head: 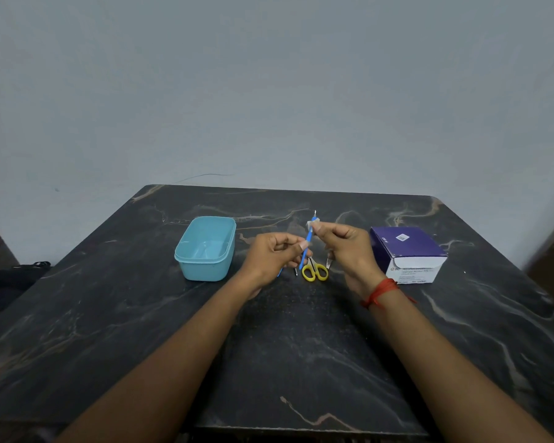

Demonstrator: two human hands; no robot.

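Note:
My left hand (271,254) pinches the lower part of a thin blue-handled tool (305,249) with a small metal tip, held upright above the table. My right hand (346,247) pinches a small grey-white swab (312,224) around the upper end of that tool, just below the metal tip. A red thread band circles my right wrist. Below the hands, small yellow-handled scissors (314,272) lie on the dark marble table (301,346), with two small metal tools beside them, partly hidden by my hands.
An empty light-blue plastic tub (186,251) stands left of my hands. A purple and white box of alcohol swabs (406,254) sits at the right. A grey wall rises behind the table. Something dark lies on the floor at far left.

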